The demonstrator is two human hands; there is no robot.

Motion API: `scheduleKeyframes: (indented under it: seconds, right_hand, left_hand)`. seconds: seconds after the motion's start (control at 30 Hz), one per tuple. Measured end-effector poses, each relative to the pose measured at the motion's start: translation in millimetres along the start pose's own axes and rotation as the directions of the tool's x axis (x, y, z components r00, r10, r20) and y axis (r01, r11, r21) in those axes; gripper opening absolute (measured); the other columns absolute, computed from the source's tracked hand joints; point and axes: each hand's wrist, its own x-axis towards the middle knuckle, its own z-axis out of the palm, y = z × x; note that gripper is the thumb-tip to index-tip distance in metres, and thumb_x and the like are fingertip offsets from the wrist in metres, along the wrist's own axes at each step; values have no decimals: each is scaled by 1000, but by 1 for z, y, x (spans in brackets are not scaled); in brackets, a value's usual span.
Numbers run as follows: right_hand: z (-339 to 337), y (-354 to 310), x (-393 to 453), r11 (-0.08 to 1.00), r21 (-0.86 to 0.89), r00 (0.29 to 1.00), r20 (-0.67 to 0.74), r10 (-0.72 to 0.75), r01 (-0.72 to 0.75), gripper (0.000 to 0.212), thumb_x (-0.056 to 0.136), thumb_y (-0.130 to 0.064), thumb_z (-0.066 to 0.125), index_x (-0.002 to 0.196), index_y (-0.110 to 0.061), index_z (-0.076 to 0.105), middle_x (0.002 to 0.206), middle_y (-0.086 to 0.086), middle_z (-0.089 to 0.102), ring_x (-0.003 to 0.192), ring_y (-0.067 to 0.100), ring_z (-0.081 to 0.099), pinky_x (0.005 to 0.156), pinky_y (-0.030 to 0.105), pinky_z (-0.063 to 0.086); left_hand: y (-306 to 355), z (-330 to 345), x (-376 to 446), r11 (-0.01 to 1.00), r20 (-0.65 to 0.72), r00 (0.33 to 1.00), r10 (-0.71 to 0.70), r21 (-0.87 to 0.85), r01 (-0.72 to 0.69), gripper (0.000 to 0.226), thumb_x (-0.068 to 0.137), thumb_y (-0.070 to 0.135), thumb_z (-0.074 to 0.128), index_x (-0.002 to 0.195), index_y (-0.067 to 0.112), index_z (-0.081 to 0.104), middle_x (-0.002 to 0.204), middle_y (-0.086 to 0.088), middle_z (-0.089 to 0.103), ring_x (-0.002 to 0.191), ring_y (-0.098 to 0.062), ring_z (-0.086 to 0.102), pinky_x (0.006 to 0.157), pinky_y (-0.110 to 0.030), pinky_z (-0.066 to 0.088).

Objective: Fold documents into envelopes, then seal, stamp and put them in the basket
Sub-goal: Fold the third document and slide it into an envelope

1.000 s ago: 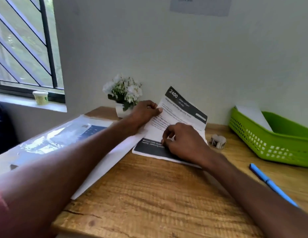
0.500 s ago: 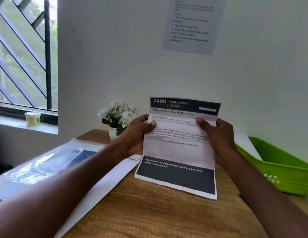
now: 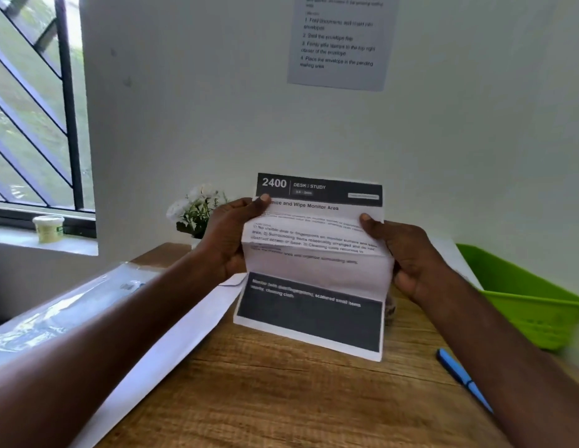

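Observation:
A printed document (image 3: 314, 276) with dark bands at top and bottom stands upright above the wooden desk (image 3: 281, 392), creased across its middle. My left hand (image 3: 228, 240) grips its left edge, thumb on the front near the top band. My right hand (image 3: 407, 253) grips the right edge, thumb on the printed side. A long white envelope (image 3: 172, 337) lies flat on the desk to the left, partly under my left forearm. The green basket (image 3: 524, 305) sits at the right with a white sheet in it.
A blue pen (image 3: 462, 379) lies on the desk at the right. A small pot of white flowers (image 3: 197, 211) stands against the wall behind my left hand. A clear plastic sleeve (image 3: 65, 308) lies far left. An instruction sheet (image 3: 340, 40) hangs on the wall.
The document has been lifted off the desk and held upright in both hands. My left thumb has slid up toward the top band. The view has tilted upward.

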Motion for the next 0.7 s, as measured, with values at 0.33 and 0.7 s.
scheduleKeyframes:
  seconds: [0.33,0.7]
  right_hand:
    - [-11,-18,-1,999,53,998,67,1,-4,39,84,-13,79,116,7,69,114,27,73,100,38,73,84,50,62]
    - [-11,3,8,993,-99,998,-11,-61,59,23,85,-3,78,107,2,74,103,21,77,88,33,75,79,43,63]
  left_hand:
    - [3,3,-8,964,291,940,-178,-139,226,54,98,33,59,144,6,60,143,-24,61,120,-41,67,101,-54,55]
    - [-12,-12,10,989,134,983,-123,95,111,37,94,6,66,131,3,67,123,-25,73,95,-37,77,72,-45,66]
